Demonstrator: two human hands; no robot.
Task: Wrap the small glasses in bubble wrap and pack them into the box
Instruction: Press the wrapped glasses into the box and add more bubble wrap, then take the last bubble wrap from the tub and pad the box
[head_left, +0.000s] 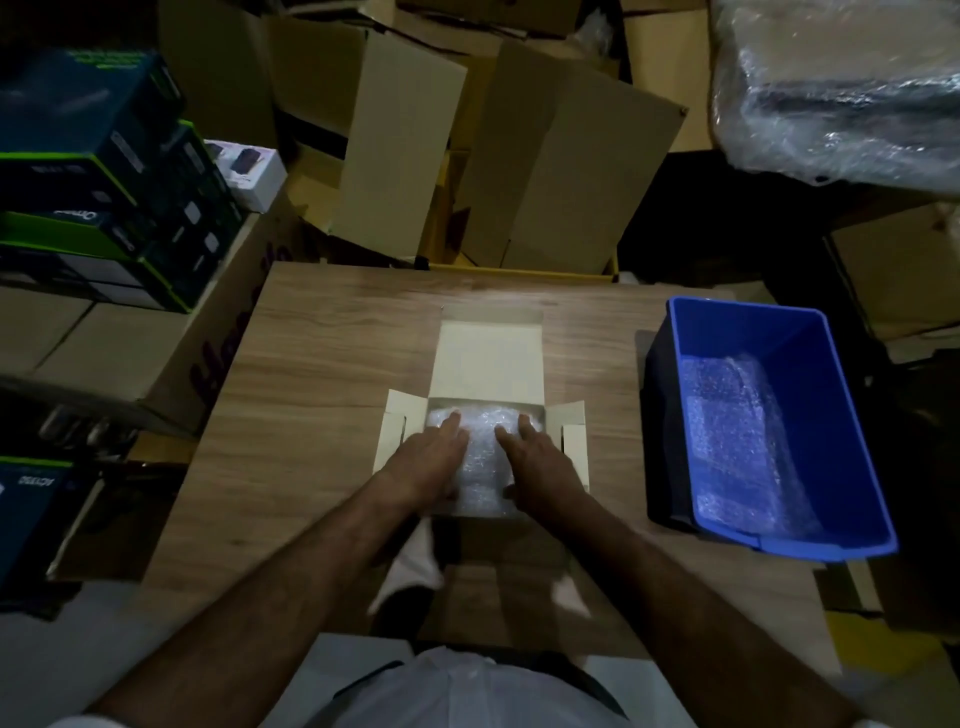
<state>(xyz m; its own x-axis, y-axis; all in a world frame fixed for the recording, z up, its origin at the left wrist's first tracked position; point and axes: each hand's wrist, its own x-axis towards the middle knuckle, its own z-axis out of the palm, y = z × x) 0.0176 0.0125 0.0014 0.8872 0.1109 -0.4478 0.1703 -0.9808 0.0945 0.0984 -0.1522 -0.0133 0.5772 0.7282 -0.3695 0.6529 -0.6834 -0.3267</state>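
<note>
Now both hands are down inside the small white box (488, 364), which sits open near the middle of the desk (322, 364), lid flap folded back toward the far edge and side flaps splayed left and right. Left hand (431, 457) lies flat on the bubble wrap (480, 457) filling the box, fingers straight and slightly spread, pressing down on the left part of the bundle. Right hand (537, 460) does the same on the right part, fingers extended toward the far wall of the box, thumb down by the near side of the wrap. Neither grip is curled round anything; both are apart and flat on the wrap. Glasses themselves can't be made out under the wrap; only the wrapped mass shows, inside the box between the two hands. Frame is dim and a bit blurred.

Blue plastic bin (769, 415) stands at the right edge of the desk, well apart from the box, with more bubble wrap sheets (743, 441) lying in its bottom. Beyond the far edge: stacked brown cartons (561, 156). Left of the desk: dark retail boxes (93, 171) piled on big cartons. Far right corner area: a large plastic-wrapped bundle (841, 88).
</note>
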